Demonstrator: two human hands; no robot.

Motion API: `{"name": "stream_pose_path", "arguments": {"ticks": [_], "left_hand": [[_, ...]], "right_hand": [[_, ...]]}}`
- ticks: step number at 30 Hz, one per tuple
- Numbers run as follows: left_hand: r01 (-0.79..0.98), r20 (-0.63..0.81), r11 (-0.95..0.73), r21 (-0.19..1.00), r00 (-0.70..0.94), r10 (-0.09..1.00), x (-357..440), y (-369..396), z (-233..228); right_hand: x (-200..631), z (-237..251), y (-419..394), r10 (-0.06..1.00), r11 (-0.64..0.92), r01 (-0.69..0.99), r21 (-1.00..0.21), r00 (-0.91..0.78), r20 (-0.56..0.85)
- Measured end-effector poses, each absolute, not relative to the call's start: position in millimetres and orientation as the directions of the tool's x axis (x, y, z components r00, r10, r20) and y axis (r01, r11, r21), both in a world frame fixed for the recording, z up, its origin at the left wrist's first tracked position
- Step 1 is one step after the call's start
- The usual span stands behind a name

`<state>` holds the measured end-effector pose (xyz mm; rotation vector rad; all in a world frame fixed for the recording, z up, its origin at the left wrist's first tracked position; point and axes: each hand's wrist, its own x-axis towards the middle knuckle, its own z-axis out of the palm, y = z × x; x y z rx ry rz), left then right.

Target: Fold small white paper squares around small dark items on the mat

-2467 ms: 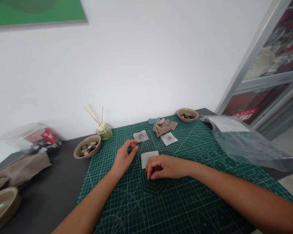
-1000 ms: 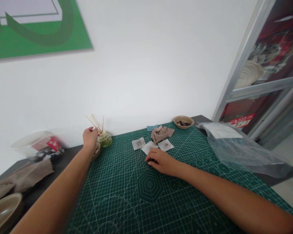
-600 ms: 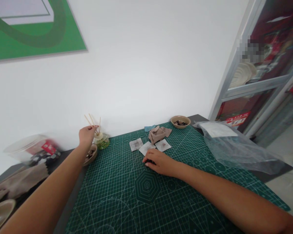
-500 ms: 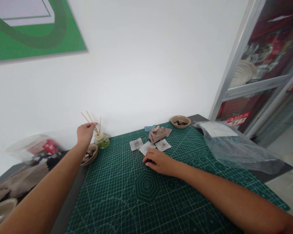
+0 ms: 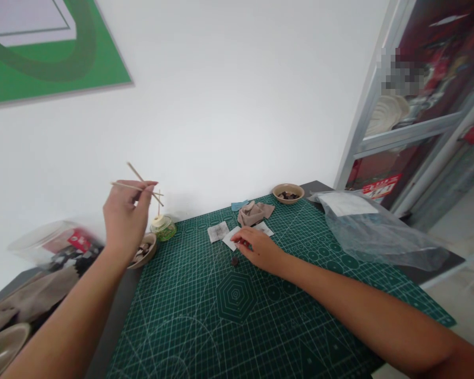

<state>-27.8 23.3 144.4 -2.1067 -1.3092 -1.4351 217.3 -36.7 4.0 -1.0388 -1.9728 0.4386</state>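
My left hand (image 5: pixel 127 213) is closed in a pinch on thin reed sticks (image 5: pixel 136 172), held above a small glass diffuser bottle (image 5: pixel 164 229) with green contents; at least one stick still stands in its cream-coloured neck. Over the middle of the green cutting mat (image 5: pixel 181 295), my right hand (image 5: pixel 260 250) hovers with loosely bent fingers apart, and nothing shows in them. A small dark brown piece (image 5: pixel 234 261) lies on the mat just below its fingertips. Beyond that hand are smudged white squares (image 5: pixel 218 231), partly covered by it, and a crumpled beige cloth (image 5: pixel 255 212).
A bowl of dark pieces (image 5: pixel 288 193) stands at the back right, another bowl (image 5: pixel 144 252) beside the bottle. A clear plastic bag (image 5: pixel 363 237) lies on the right. Left are a plastic tub (image 5: pixel 51 245), brown cloth (image 5: pixel 35 295) and a bowl (image 5: pixel 3 347).
My left hand has lifted and turned, drawing sticks up out of the bottle. My right hand has let go of the dark piece and risen slightly off it.
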Motion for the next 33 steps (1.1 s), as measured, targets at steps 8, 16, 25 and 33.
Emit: {"name": "stream_pose_path", "arguments": {"ticks": [8, 16, 25, 33], "left_hand": [[0.515, 0.734, -0.836, 0.189, 0.492, 0.469, 45, -32, 61], [0.356, 0.722, -0.932, 0.072, 0.626, 0.295, 67, -37, 34], [0.462, 0.625, -0.774, 0.434, 0.465, 0.627, 44, -32, 25], [0.518, 0.205, -0.555, 0.65, 0.584, 0.785, 23, -17, -2]], "right_hand": [[216, 9, -39, 0.788, 0.613, 0.269, -0.743, -0.141, 0.599], [221, 7, -35, 0.643, 0.765, 0.238, -0.598, -0.23, 0.731], [230, 16, -31, 0.754, 0.634, 0.374, -0.677, -0.103, 0.648], [237, 19, -30, 0.883, 0.467, 0.138, -0.873, -0.109, 0.456]]}}
